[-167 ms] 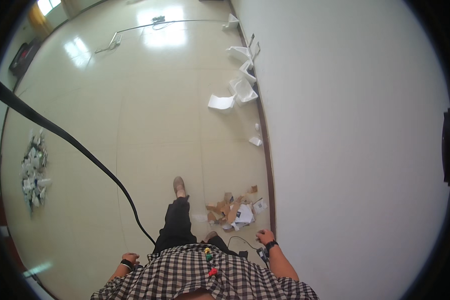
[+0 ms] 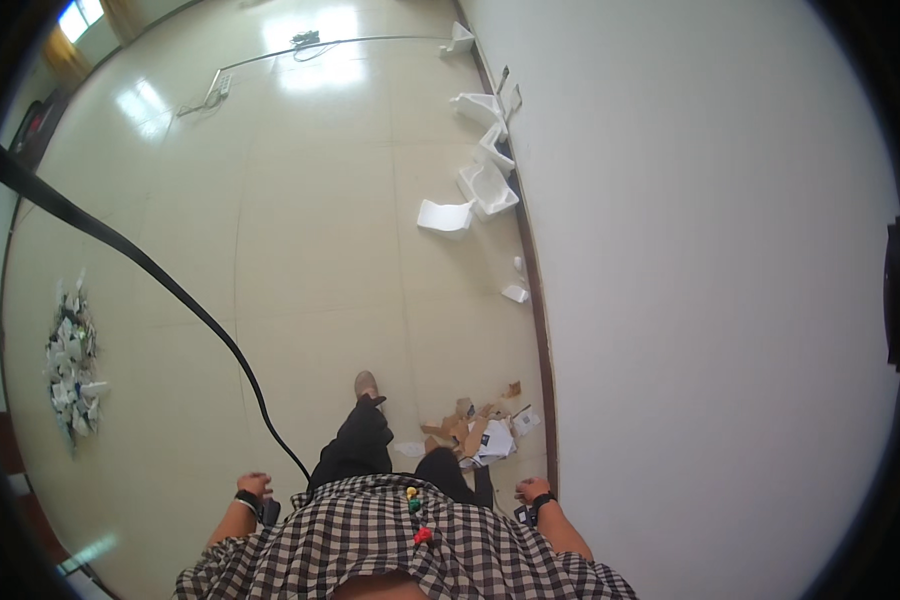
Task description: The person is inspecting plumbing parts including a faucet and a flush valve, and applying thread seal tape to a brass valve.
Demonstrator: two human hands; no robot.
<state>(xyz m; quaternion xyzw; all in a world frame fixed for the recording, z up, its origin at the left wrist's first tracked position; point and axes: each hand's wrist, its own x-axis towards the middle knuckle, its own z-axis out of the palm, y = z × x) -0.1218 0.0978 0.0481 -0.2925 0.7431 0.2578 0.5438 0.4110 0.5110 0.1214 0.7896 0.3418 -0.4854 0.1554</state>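
1. The left hand [image 2: 255, 486] is at eight o'clock of the view, beside the hip. Its fingers look bent, but they are too small here; I cannot tell how far they are open or whether they hold something.
2. A dark object [image 2: 269, 512] is close to the left wrist, at four o'clock from this hand.
3. The black cable [image 2: 240, 357] passes near the left hand, on its two o'clock side.
4. The right hand [image 2: 529, 490] is at five o'clock of the view, near the white wall [image 2: 690, 300]. Its fingers seem curled; what they hold, if anything, I cannot tell.
5. The pile of torn cardboard and paper [image 2: 494, 440] lies on the floor [image 2: 310, 240], between ten and eleven o'clock from the right hand, apart from it.
6. White foam pieces [image 2: 488, 188] lie along the wall, past twelve o'clock from the person.
7. A heap of scraps [image 2: 72, 375] is near ten o'clock from the person.
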